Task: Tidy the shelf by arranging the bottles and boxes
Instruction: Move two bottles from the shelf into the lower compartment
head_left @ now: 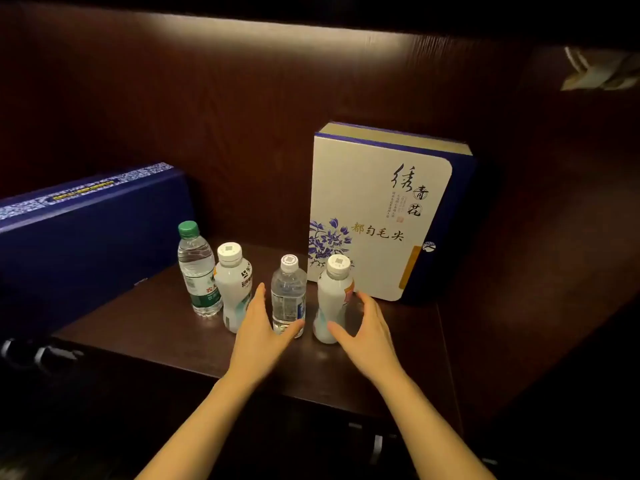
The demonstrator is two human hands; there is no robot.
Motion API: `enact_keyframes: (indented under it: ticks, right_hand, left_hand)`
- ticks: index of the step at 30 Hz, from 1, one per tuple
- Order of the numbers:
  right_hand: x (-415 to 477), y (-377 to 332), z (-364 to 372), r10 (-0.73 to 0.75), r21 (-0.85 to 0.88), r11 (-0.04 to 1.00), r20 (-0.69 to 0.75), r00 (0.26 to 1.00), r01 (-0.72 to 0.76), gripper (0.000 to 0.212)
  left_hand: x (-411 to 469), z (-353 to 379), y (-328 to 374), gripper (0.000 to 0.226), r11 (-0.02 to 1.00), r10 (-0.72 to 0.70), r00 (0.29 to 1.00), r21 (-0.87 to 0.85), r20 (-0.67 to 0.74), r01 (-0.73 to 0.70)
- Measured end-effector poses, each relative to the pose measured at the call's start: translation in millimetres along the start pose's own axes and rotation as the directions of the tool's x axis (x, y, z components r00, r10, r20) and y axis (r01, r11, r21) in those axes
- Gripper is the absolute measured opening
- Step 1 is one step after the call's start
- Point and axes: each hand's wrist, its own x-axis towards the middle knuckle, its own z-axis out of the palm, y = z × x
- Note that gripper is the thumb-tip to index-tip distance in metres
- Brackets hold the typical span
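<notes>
Several bottles stand in a row on the dark wooden shelf: a clear green-capped bottle, a white bottle, a small clear white-capped bottle and another white bottle. My left hand is spread around the small clear bottle, thumb at its base, fingers between it and the left white bottle. My right hand is spread around the right white bottle, thumb in front, fingers behind. Neither hand visibly grips. A white and blue box stands upright at the back right. A dark blue box lies at the left.
The shelf's back wall and right side wall are dark wood, and a board above casts shadow. The shelf's front edge runs just under my wrists. Bare shelf surface lies in front of the dark blue box and to the right of my right hand.
</notes>
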Motion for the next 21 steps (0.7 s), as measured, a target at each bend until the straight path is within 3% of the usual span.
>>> enact_keyframes:
  ticks: [3, 8, 21]
  right_hand:
    - [13, -2, 12, 0.058, 0.049, 0.997, 0.037, 0.998, -0.059, 0.091]
    - [25, -1, 30, 0.096, 0.113, 0.989, 0.017, 0.995, -0.097, 0.082]
    - [18, 4, 32, 0.135, 0.149, 0.982, -0.101, 0.986, -0.119, 0.073]
  left_hand:
    - [15, 5, -2, 0.103, 0.998, 0.008, 0.999, -0.065, 0.041, -0.006]
    - [28, 14, -4, 0.070, 0.996, 0.051, 0.999, -0.068, -0.009, -0.051]
    - [29, 16, -14, 0.082, 0.997, 0.037, 0.999, -0.062, -0.026, -0.038]
